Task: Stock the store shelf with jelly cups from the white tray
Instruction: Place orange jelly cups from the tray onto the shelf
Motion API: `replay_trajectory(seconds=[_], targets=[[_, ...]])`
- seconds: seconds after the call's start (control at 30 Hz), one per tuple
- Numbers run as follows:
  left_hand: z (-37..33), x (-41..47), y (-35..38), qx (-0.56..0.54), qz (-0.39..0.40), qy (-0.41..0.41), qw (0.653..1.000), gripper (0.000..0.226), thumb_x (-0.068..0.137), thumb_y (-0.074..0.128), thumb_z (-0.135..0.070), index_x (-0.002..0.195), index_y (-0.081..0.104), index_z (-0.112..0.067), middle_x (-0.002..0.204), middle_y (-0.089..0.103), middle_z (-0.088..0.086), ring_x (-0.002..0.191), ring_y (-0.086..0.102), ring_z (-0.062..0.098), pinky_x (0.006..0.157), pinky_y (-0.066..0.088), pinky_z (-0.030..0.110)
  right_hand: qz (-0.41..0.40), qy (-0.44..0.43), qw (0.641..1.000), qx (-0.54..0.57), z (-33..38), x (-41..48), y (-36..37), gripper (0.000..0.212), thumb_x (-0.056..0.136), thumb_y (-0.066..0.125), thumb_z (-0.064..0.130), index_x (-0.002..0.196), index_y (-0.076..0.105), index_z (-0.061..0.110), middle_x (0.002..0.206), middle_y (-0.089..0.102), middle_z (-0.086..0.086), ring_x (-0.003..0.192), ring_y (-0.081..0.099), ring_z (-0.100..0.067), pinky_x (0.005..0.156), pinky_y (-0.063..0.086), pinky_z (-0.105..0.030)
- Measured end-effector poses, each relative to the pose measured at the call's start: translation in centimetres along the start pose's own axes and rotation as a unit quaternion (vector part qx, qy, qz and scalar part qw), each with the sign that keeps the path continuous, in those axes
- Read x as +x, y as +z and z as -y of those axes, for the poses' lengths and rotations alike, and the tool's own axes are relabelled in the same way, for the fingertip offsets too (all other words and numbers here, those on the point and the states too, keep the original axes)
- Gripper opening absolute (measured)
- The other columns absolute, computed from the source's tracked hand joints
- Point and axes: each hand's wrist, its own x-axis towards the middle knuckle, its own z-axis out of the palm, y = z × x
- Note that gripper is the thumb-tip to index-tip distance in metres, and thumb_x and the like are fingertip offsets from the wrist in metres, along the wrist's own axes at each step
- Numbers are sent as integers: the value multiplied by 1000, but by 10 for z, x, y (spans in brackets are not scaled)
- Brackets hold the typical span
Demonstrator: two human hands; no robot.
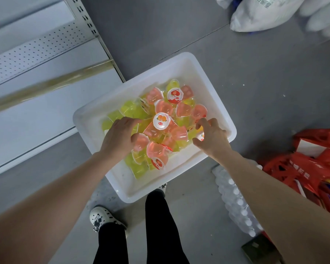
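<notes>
left hand (120, 135) grip: on jelly cups (160, 121) | right hand (211, 138) grip: wide, over white tray (122, 180)

Both forearms are bare, no sleeves showing. The legs wear black trousers (156, 231), and the left foot a white perforated clog (101, 218) with black charms.

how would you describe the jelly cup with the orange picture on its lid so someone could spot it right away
Find the white tray on the grey floor, heaped with pink and yellow jelly cups. Near the middle of the heap, between the left hand and right hand, the orange-lid cup sits on top. Its round white lid faces up and shows oranges; the other clear lids show red fruit.
</notes>
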Motion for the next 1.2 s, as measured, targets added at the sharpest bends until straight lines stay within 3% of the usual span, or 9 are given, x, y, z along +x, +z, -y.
replay_trajectory(seconds=[0.33, 0.57, 0.77, 0.87, 1.03, 1.1, 1.2], targets=[[-10, -1, 6, 4, 10, 30, 999, 47, 83, 69, -13, 128, 58, -13, 119, 60, 11, 108, 54, 34, 86, 48, 43, -2, 0, 1000, -2, 1, -2, 4, 46, 76, 69, 20, 119, 52, 23, 114, 46, -6, 86, 59, -30, 86, 42, -41], [-37, 27, 9, 29, 3, 82, 996, 61, 80, 73, -16, 135, 46, -17, 130, 51, 8, 117, 50, 30, 94, 48, 40, -65, 1, 997, -32, -9, -5, 6, 49, 74, 69, 19, 119, 50, 13, 108, 51, -7, 83, 58, -31, 78, 41, -40], [-63, 47, 18, 78, -30, 163, 983, 55, 77, 75, -15, 129, 57, -13, 126, 55, 9, 118, 50, 32, 99, 47, 42, -114, -17, 987, -113, -24, -4, 2, 49, 70, 70, 18, 116, 54, 11, 106, 53, -11, 78, 57, -32, 73, 47, -42], [-70, 54, 27, 94, -24, 197, 976, 50, 77, 77, -26, 123, 62, -12, 124, 57, 11, 119, 50, 33, 103, 43, 44, -129, -26, 983, -126, -30, -4, -1, 49, 68, 72, 16, 114, 55, 12, 102, 54, -11, 77, 57, -32, 71, 49, -42], [-83, 57, 36, 168, 30, 255, 952, 69, 71, 72, -61, 127, 61, -22, 143, 44, 10, 138, 32, 33, 116, 23, 52, -130, -42, 983, -123, -34, -5, 0, 47, 66, 75, 17, 110, 58, 10, 90, 58, -10, 69, 57, -32, 66, 45, -39], [-87, 54, 42, 199, 64, 245, 947, 77, 68, 73, -63, 131, 56, -22, 145, 43, 8, 141, 26, 31, 116, 22, 52, -128, -43, 984, -120, -34, -5, 2, 47, 67, 75, 18, 110, 59, 11, 90, 58, -9, 69, 57, -32, 67, 45, -38], [-88, 52, 46, 238, 55, 230, 942, 71, 70, 74, -58, 125, 59, -17, 138, 48, 6, 140, 27, 29, 114, 26, 47, -123, -44, 986, -103, -32, -5, 6, 47, 68, 74, 19, 112, 60, 12, 92, 58, -8, 71, 58, -31, 70, 47, -40]])
